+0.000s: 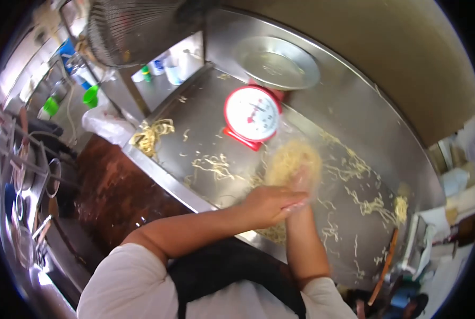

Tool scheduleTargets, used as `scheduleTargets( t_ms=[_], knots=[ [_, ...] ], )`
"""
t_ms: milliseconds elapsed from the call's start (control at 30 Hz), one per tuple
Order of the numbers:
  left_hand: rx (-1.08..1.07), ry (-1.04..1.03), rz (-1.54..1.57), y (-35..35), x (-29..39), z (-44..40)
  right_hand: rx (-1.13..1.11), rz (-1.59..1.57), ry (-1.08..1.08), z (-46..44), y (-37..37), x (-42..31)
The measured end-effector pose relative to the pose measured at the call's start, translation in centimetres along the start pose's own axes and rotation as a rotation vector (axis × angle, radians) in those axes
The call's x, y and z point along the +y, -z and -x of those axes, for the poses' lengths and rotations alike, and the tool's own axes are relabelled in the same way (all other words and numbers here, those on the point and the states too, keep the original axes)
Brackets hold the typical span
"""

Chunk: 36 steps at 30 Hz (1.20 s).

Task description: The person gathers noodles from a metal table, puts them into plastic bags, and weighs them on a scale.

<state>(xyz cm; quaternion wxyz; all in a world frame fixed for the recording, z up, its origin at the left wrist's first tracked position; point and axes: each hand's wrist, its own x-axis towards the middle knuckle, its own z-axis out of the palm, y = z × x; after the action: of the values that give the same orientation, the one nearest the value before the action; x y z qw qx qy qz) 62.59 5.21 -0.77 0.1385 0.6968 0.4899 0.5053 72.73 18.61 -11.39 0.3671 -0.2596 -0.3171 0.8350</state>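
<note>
So the red-rimmed scale [252,114] can be used as the landmark here, set on a steel worktop [205,122] with its white dial tilted up. A round metal pan [277,63] is seen just beyond its dial. The big pale yellow bundle of noodles [289,162] is placed on the near side of the scale and a bit to its right, wrapped up in a clear plastic bag [286,127]. The right hand [302,178] is pushed in among the noodles and plastic, but that spot is pretty blurred, so whether anything is clenched there can't be told. The left hand [277,204] is crossed over at the right wrist, and its fingers look to be closed on the bag's edge, as far as can be made out. Loose strands [216,166] are scattered to the near left of the scale and more to its right. A thicker clump [151,139] is left at the worktop's edge, well to the left of the scale. A wooden stick [384,266] is seen far to the right and nearer than the scale, and a wire-caged fan [131,32] is positioned to its far left.
</note>
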Motion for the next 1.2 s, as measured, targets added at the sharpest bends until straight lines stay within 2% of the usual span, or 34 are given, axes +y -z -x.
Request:
scheduleTargets(
  t_ms=[67,133,200,300,333,367,467,600,633,733,833,900,933,967,1000,1033,1100,1200],
  knots=[
    [0.089,0.124,0.103,-0.1,-1.1,0.5,-0.079,0.244,-0.041,-1.9,-0.1,1.3],
    [0.139,0.542,0.081,1.7,-3.1,-1.7,-0.254,0.669,-0.111,-3.3,-0.4,1.8],
    [0.262,0.470,0.090,4.4,-6.8,-2.7,-0.384,1.210,-0.308,-2.0,-4.4,-0.8],
    [0.233,0.846,0.419,6.8,-7.9,-2.1,-0.319,1.512,-0.424,-0.2,-9.9,-4.9],
    [0.245,0.904,0.461,6.9,-7.5,-1.6,-0.281,1.636,-0.464,-0.1,-11.0,-5.6],
    [0.254,0.957,0.506,6.7,-6.9,-1.3,-0.406,1.716,-0.579,-0.1,-11.5,-5.7],
    [0.298,1.024,0.668,6.6,-5.5,-0.5,-0.836,1.777,-0.609,-0.5,-9.8,-5.1],
    [0.257,0.888,0.718,7.3,-5.1,0.7,-0.715,1.261,-0.433,0.9,-13.4,-8.6],
    [0.296,0.929,0.770,7.4,-5.0,0.7,-0.658,1.097,-0.393,1.1,-14.9,-9.6],
    [0.368,0.999,0.874,7.6,-4.8,0.4,-0.645,1.003,-0.112,2.3,-19.6,-11.1],
    [0.392,0.976,0.874,7.7,-5.3,0.4,-0.588,0.718,0.082,2.4,-21.0,-9.9],
    [0.415,0.957,0.857,7.8,-5.7,0.8,-0.627,0.451,0.007,1.9,-19.6,-8.9],
    [0.460,0.847,0.797,7.4,-6.6,1.1,-0.641,0.316,-0.032,1.3,-18.6,-7.9],
    [0.504,0.737,0.736,6.8,-8.0,1.5,-0.559,0.397,-0.144,0.2,-16.9,-6.1],
    [0.507,0.723,0.713,6.9,-8.0,1.6,-0.474,0.476,-0.253,-0.8,-15.5,-4.5],
    [0.511,0.710,0.690,7.2,-7.6,1.4,-0.455,1.017,-0.124,-0.7,-14.8,-3.4],
    [0.437,0.873,0.720,8.9,-6.1,1.0,-0.330,2.082,0.190,0.0,-13.9,-2.1],
    [0.429,0.922,0.862,9.7,-5.3,0.7,-0.484,1.703,0.044,0.4,-15.5,-5.2]
  ],
)
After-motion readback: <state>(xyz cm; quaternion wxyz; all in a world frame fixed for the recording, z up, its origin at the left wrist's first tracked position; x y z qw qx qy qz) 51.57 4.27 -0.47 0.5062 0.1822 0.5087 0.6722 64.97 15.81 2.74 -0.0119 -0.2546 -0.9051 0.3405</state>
